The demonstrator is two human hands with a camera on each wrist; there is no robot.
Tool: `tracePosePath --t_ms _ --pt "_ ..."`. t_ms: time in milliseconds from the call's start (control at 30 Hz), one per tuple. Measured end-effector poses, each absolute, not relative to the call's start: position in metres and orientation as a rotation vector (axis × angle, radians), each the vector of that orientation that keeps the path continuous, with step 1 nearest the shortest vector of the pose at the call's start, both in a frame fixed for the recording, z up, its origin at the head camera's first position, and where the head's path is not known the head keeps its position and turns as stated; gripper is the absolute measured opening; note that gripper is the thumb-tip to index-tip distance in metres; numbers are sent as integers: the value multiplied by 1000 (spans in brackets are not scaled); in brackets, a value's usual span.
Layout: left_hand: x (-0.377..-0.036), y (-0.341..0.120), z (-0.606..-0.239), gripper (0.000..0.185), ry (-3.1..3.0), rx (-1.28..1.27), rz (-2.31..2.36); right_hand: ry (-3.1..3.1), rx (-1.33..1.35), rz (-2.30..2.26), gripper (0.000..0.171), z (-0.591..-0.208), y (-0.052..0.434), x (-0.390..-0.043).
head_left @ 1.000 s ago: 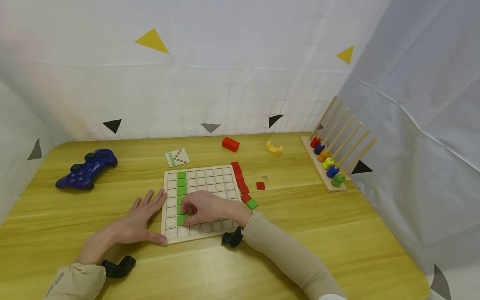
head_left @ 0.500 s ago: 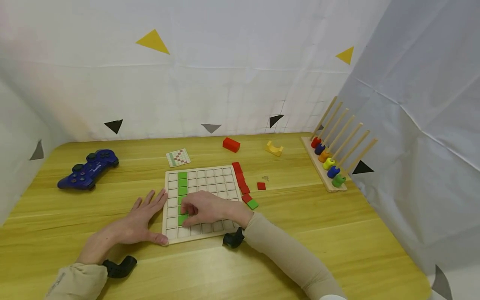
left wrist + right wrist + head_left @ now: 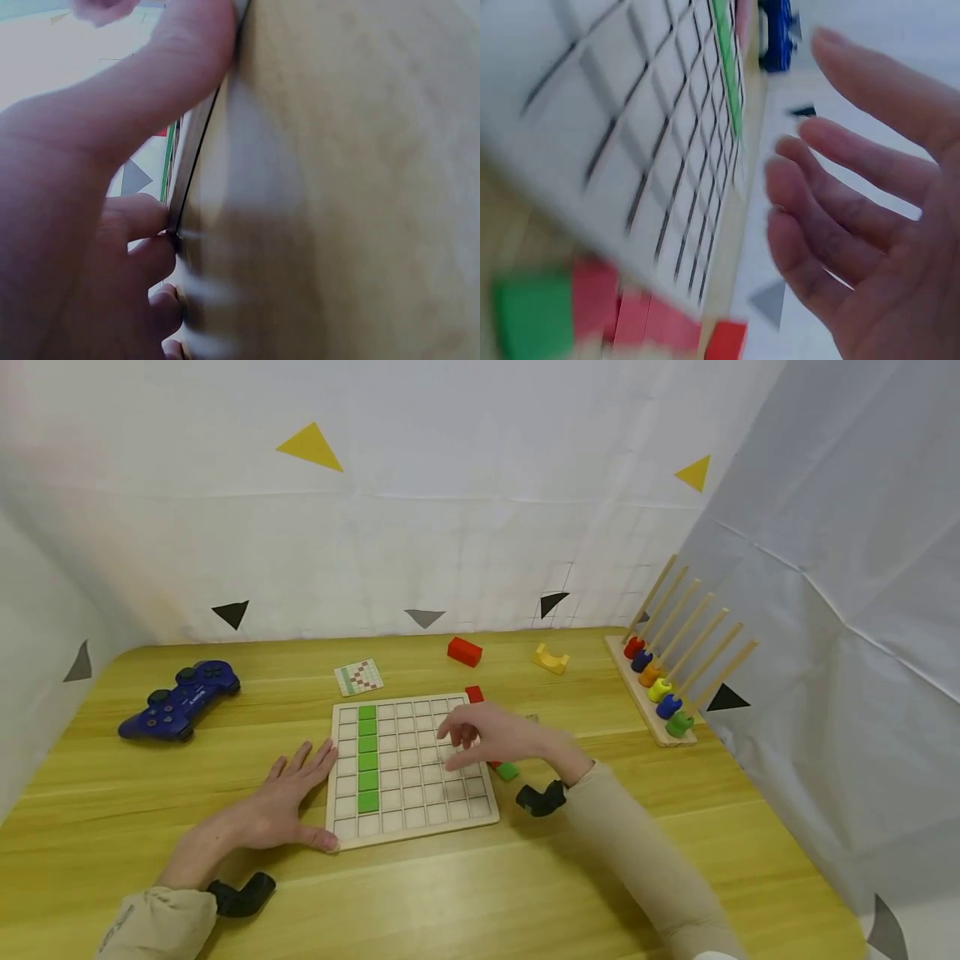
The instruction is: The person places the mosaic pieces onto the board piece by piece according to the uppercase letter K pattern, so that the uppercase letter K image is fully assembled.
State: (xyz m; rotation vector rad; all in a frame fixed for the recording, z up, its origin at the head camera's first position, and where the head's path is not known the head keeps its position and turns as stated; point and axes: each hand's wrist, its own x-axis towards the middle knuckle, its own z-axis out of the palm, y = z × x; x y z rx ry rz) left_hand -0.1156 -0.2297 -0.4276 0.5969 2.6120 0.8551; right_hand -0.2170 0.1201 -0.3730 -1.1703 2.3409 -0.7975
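A pale wooden grid board (image 3: 416, 817) lies flat on the table, with a column of several green square tiles (image 3: 367, 761) set in its second column from the left. My left hand (image 3: 270, 808) rests spread at the board's left edge, thumb and fingertips touching it. Over the right part of the board hovers my right hand (image 3: 504, 735), its fingers loosely bent and nothing between them in the right wrist view. Red tiles (image 3: 634, 319) and one loose green tile (image 3: 534, 311) lie along the board's right edge; my right hand partly covers them in the head view.
Behind the board lie a small pattern card (image 3: 359, 677), a red block (image 3: 465, 652) and a yellow arched block (image 3: 551, 659). A blue game controller (image 3: 180, 700) is at the left. A peg stand (image 3: 651, 689) with coloured beads stands at the right.
My right hand has lifted off the green column and moved right and slightly away from me, uncovering the lower green tiles. The left hand has stayed in place.
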Motion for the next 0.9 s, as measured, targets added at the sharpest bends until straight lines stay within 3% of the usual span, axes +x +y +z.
tracePosePath --t_ms 400,900 --pt "-116 -231 -428 128 2602 606 868 2368 -1179 -799 38 -384 201 -229" --pt "-114 -229 -427 128 2603 592 868 2301 -1104 -736 27 -405 207 -236"
